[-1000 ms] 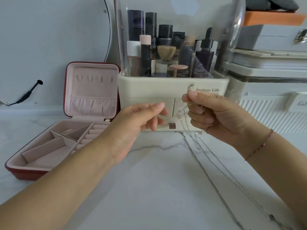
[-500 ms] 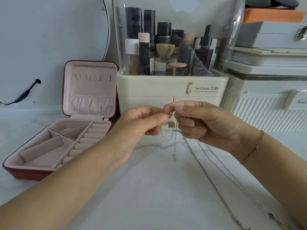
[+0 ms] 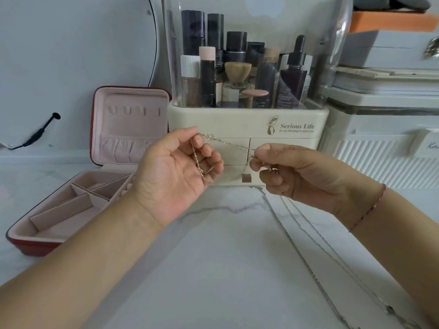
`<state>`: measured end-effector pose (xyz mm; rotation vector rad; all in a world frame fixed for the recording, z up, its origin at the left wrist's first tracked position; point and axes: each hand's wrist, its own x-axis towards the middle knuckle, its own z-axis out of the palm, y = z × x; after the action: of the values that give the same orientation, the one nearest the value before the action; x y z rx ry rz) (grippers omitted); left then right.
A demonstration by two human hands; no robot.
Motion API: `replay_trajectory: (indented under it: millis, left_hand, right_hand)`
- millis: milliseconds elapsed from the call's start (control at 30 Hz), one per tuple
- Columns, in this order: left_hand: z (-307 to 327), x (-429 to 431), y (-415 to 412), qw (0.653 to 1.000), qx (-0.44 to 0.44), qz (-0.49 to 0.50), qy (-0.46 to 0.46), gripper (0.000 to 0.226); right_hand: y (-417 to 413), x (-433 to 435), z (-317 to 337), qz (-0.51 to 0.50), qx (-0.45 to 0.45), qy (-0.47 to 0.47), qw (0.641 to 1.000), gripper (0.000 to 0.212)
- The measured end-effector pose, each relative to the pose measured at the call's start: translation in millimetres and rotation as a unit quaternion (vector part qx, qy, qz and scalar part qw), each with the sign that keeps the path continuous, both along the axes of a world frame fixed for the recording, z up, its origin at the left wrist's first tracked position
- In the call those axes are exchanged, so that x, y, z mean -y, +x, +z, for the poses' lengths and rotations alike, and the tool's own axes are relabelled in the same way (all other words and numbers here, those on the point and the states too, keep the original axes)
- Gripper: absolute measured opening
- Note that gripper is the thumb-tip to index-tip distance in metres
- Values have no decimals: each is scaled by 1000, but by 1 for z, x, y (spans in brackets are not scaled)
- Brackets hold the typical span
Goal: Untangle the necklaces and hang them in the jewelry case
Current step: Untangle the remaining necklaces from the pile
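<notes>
A thin gold necklace (image 3: 228, 143) is stretched between my two hands in front of the cosmetics organizer. My left hand (image 3: 180, 172) pinches one end, palm turned up, and a length of chain hangs across its fingers. My right hand (image 3: 287, 172) pinches the other end with curled fingers. Silver necklace chains (image 3: 294, 245) trail from under my right hand down the marble top toward the lower right. The red jewelry case (image 3: 102, 176) stands open at the left, its pink lid upright with a row of hooks and a pouch.
A cream cosmetics organizer (image 3: 247, 124) with bottles under a clear cover stands right behind my hands. White storage boxes (image 3: 384, 129) are stacked at the right. A round mirror (image 3: 71, 55) leans on the wall at the left. The marble top (image 3: 213, 269) spreads out in front.
My hands were pinched together at the chain half a second ago; they have drawn apart, the left hand moving left and turning palm up, stretching the gold chain between them.
</notes>
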<state>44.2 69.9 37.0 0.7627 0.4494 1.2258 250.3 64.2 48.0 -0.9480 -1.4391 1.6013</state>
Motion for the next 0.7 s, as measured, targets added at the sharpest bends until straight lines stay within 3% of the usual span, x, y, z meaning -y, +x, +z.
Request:
replay_trajectory:
  millis: [233, 433, 533, 700]
  left_hand:
    - [-3, 5, 9, 1000, 13, -10, 17, 31]
    - [-8, 8, 13, 984, -124, -58, 117, 27]
    - [-13, 12, 15, 958, -236, -60, 151, 26]
    - [-16, 14, 17, 941, -291, -43, 166, 29]
  right_hand:
    - [-8, 2, 1, -48, -116, -26, 992, 7]
    - [-11, 4, 3, -27, -162, -31, 986, 5]
    - [-10, 6, 3, -10, -154, -19, 988, 4]
    - [-10, 8, 2, -1, -70, 45, 997, 15]
